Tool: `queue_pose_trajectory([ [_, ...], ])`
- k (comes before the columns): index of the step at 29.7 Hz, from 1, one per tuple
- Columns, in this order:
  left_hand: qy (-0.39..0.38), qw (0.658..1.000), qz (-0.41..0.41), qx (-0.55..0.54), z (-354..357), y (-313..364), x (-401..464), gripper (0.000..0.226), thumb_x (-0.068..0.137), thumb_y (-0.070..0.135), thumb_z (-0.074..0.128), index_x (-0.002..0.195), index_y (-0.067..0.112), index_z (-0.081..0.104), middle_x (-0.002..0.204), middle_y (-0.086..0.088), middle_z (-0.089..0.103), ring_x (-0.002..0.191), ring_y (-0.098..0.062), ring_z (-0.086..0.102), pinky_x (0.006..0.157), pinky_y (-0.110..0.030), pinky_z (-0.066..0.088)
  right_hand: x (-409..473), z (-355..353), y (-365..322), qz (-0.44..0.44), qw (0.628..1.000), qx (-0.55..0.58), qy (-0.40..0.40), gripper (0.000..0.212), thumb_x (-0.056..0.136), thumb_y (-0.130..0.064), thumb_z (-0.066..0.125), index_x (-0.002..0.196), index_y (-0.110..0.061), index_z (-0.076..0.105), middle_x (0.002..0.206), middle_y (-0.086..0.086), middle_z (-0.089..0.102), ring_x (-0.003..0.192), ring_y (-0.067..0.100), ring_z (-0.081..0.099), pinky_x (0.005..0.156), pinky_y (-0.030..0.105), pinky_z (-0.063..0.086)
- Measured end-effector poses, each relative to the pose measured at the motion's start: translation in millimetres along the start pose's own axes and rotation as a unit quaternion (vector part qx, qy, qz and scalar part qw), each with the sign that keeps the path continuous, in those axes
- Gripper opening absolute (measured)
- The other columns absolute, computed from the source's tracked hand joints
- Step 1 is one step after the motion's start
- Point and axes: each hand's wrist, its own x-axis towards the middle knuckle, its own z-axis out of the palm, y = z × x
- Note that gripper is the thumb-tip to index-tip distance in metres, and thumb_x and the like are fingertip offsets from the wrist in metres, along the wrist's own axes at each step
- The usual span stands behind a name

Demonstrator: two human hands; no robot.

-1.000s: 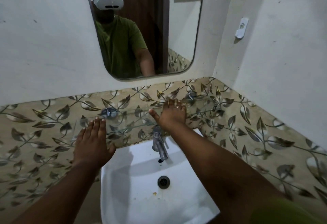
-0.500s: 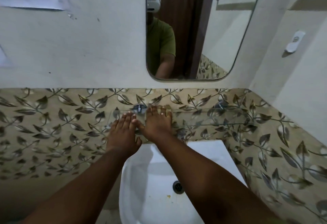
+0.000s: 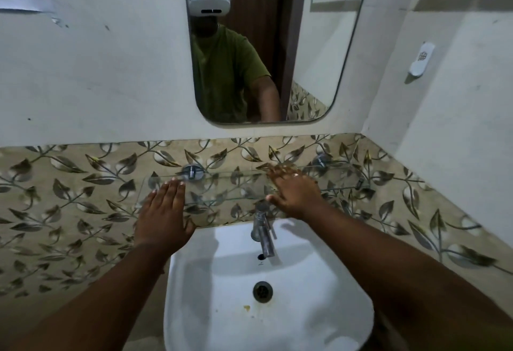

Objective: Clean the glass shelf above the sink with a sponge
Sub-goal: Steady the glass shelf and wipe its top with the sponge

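The clear glass shelf (image 3: 230, 184) runs along the leaf-patterned tiles above the white sink (image 3: 319, 309). My left hand (image 3: 163, 212) lies flat on the shelf's left end, fingers straight and together, holding nothing. My right hand (image 3: 294, 192) presses flat on the shelf right of its middle, just above the tap. A thin yellowish edge of the sponge (image 3: 280, 168) shows under its fingertips. The rest of the sponge is hidden beneath the hand.
A chrome tap (image 3: 262, 231) stands just below the shelf's front edge, under my right hand. Two chrome brackets (image 3: 191, 171) (image 3: 320, 159) fix the shelf to the wall. A mirror (image 3: 319, 59) hangs above, and a small white holder (image 3: 420, 59) sits on the right wall.
My right hand first slid left until it was beside my left hand, then back right to above the tap. My left hand stayed at the shelf's left end.
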Motion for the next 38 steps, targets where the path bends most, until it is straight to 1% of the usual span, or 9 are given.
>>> queue_pose_trajectory([
  [4,-0.019,1.000,-0.009,-0.002,-0.4,1.3,-1.1,0.099,0.075,0.053,0.059,0.157,0.008,0.027,0.164,-0.015,0.031,0.152,-0.029,0.028,0.120,-0.031,-0.013,-12.2,2.7,55.2,0.060,0.998,-0.013,-0.014,0.108,0.076,-0.087,-0.010,0.158,-0.022,0.020,0.164,0.006,0.024,0.152,0.027,0.018,0.118,0.048,0.029],
  [7,-0.017,1.000,-0.004,-0.003,-0.5,3.0,0.6,0.099,0.074,0.052,0.060,0.156,0.007,0.029,0.163,-0.016,0.032,0.151,-0.030,0.031,0.120,-0.031,-0.013,-20.5,-0.3,84.3,0.089,0.996,-0.026,-0.015,0.118,0.071,-0.087,-0.018,0.157,-0.019,0.025,0.164,0.006,0.025,0.152,0.024,0.019,0.120,0.043,0.026],
  [13,0.024,1.000,0.014,0.010,3.1,10.8,8.8,0.098,0.075,0.054,0.054,0.157,0.007,0.028,0.163,-0.016,0.032,0.151,-0.030,0.031,0.121,-0.037,0.008,-25.6,2.8,102.7,0.151,0.988,-0.035,0.015,0.113,0.076,-0.086,-0.012,0.155,-0.019,0.032,0.161,0.007,0.032,0.149,0.027,0.027,0.116,0.044,0.028],
  [15,0.037,0.999,0.022,0.006,3.1,15.8,13.2,0.099,0.077,0.053,0.057,0.158,0.008,0.025,0.165,-0.015,0.028,0.153,-0.029,0.026,0.121,-0.040,0.010,-26.0,3.6,99.9,0.184,0.982,-0.027,0.034,0.110,0.078,-0.086,-0.010,0.154,-0.020,0.034,0.160,0.008,0.035,0.147,0.030,0.031,0.115,0.046,0.030],
  [18,0.031,0.999,0.010,0.012,7.6,15.5,11.9,0.100,0.078,0.053,0.061,0.159,0.010,0.021,0.167,-0.013,0.024,0.155,-0.028,0.022,0.122,-0.042,0.008,-23.5,5.6,79.6,0.209,0.977,-0.025,0.034,0.110,0.078,-0.085,-0.010,0.153,-0.020,0.037,0.159,0.010,0.037,0.145,0.033,0.032,0.115,0.049,0.029],
  [22,0.023,1.000,0.004,0.014,7.8,11.7,8.6,0.096,0.081,0.049,0.060,0.159,0.010,0.020,0.166,-0.014,0.027,0.154,-0.030,0.024,0.123,-0.050,0.019,-19.8,3.5,43.9,0.213,0.977,-0.011,0.029,0.120,0.072,-0.086,-0.019,0.149,-0.017,0.043,0.153,0.011,0.045,0.141,0.035,0.038,0.113,0.054,0.029],
  [28,0.017,1.000,0.013,0.018,6.5,9.1,5.3,0.091,0.082,0.042,0.060,0.159,0.013,0.021,0.166,-0.014,0.028,0.154,-0.033,0.023,0.124,-0.052,0.015,-6.9,3.2,-22.5,0.175,0.984,0.002,0.019,0.121,0.069,-0.090,-0.019,0.155,-0.020,0.029,0.159,0.007,0.037,0.141,0.035,0.039,0.116,0.059,0.021],
  [32,0.008,0.999,0.027,0.022,2.1,6.7,2.6,0.088,0.086,0.038,0.053,0.161,0.021,0.011,0.170,-0.011,0.015,0.157,-0.032,0.009,0.126,-0.051,0.003,4.3,0.6,-64.8,0.148,0.988,0.016,0.029,0.120,0.070,-0.091,-0.014,0.154,-0.019,0.033,0.161,0.006,0.032,0.148,0.037,0.025,0.115,0.060,0.019],
  [38,-0.021,0.999,0.024,0.029,-5.4,-4.6,-5.2,0.082,0.093,0.034,0.042,0.161,0.023,-0.003,0.172,-0.008,-0.003,0.158,-0.029,-0.006,0.127,-0.049,-0.001,22.7,-1.9,-122.7,0.104,0.993,0.034,0.044,0.118,0.071,-0.090,-0.013,0.155,-0.020,0.030,0.163,0.005,0.028,0.148,0.039,0.024,0.114,0.062,0.019],
])
